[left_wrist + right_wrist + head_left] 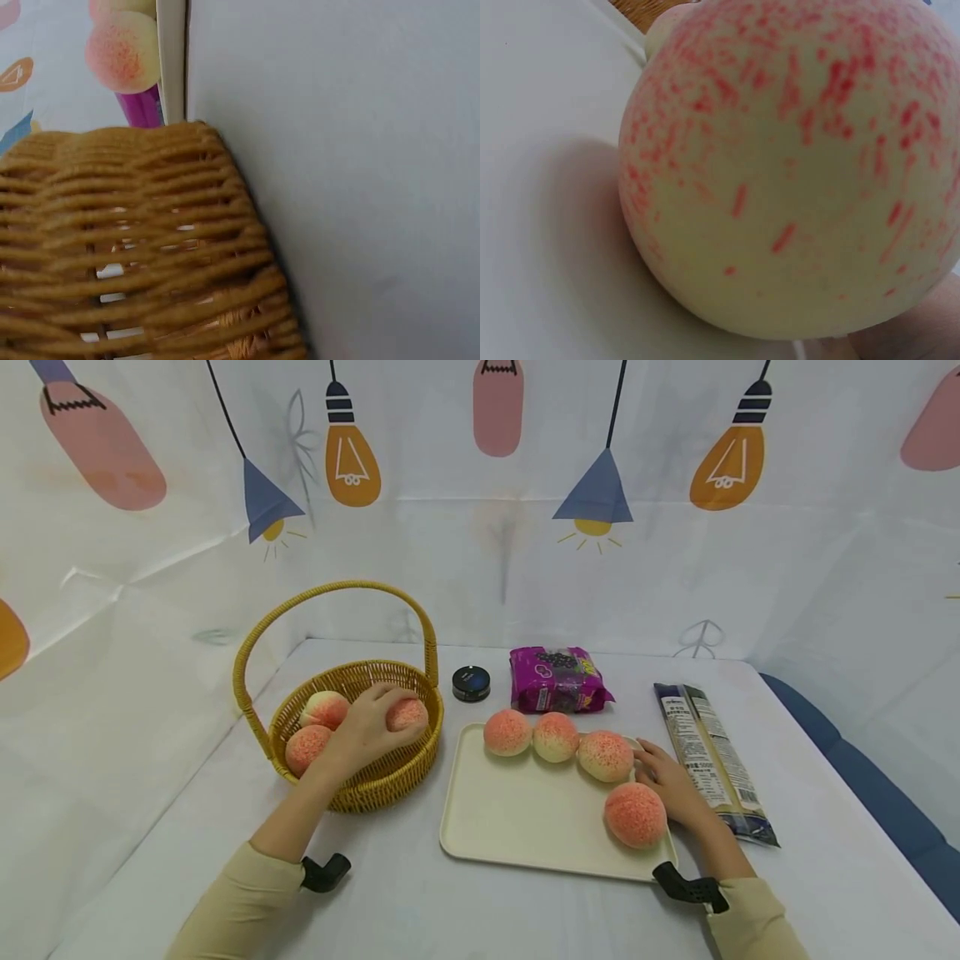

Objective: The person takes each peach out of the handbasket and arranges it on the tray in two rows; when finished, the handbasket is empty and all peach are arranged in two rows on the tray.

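Note:
My left hand (pixel 365 729) grips a peach (pixel 407 715) over the right part of a wicker basket (pixel 393 783). Two more peaches, a pale-and-red one (pixel 324 709) and a pinker one (pixel 306 750), lie at the basket's left. In the left wrist view the basket wall hides that hand. My right hand (pixel 670 785) is at the right edge of a cream tray (pixel 517 818), fingers extended, fingertips right beside a peach (pixel 606 756). A nearer peach (pixel 635 815) sits in front of it and fills the right wrist view. Two others (pixel 507 732) line the tray's far edge.
Behind the tray lies a purple snack pack (pixel 558 680), with a round black container (pixel 471 683) to its left. A long flat packet (pixel 712 760) rests right of the tray. The basket's tall handle (pixel 360 585) arches over it. A patterned cloth (pixel 450 560) hangs behind the table.

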Action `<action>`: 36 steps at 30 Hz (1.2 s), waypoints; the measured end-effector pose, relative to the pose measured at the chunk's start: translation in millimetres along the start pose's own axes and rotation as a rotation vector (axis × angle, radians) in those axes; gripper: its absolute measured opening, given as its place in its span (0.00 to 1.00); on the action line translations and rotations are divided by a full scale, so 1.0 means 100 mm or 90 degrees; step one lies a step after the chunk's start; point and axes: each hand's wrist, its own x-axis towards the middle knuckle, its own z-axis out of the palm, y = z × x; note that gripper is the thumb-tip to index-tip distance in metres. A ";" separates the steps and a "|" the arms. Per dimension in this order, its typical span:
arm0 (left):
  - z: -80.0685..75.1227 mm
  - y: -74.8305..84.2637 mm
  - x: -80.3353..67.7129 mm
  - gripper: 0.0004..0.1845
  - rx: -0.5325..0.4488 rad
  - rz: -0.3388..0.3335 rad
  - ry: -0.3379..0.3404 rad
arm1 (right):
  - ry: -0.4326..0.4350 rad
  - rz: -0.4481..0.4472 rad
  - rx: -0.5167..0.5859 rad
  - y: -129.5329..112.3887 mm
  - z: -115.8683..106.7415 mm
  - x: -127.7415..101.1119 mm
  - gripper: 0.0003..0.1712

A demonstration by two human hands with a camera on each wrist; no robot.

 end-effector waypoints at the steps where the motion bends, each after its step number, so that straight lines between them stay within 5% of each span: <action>1: 0.01 0.02 0.01 0.22 -0.002 0.008 0.008 | -0.001 0.000 0.000 0.00 0.00 0.00 0.22; 10: 0.05 0.24 0.12 0.20 -0.004 0.056 0.071 | 0.011 -0.017 -0.002 0.04 0.02 0.00 0.21; 20: 0.19 0.50 0.19 0.18 -0.015 0.064 0.038 | 0.008 -0.010 -0.002 0.04 0.04 0.01 0.21; 29: 0.41 0.64 0.25 0.19 -0.021 0.159 0.047 | 0.006 -0.011 -0.006 0.07 0.04 0.01 0.21; 36: 0.58 0.77 0.26 0.19 -0.044 0.187 0.026 | 0.007 -0.011 -0.006 0.08 0.04 0.01 0.21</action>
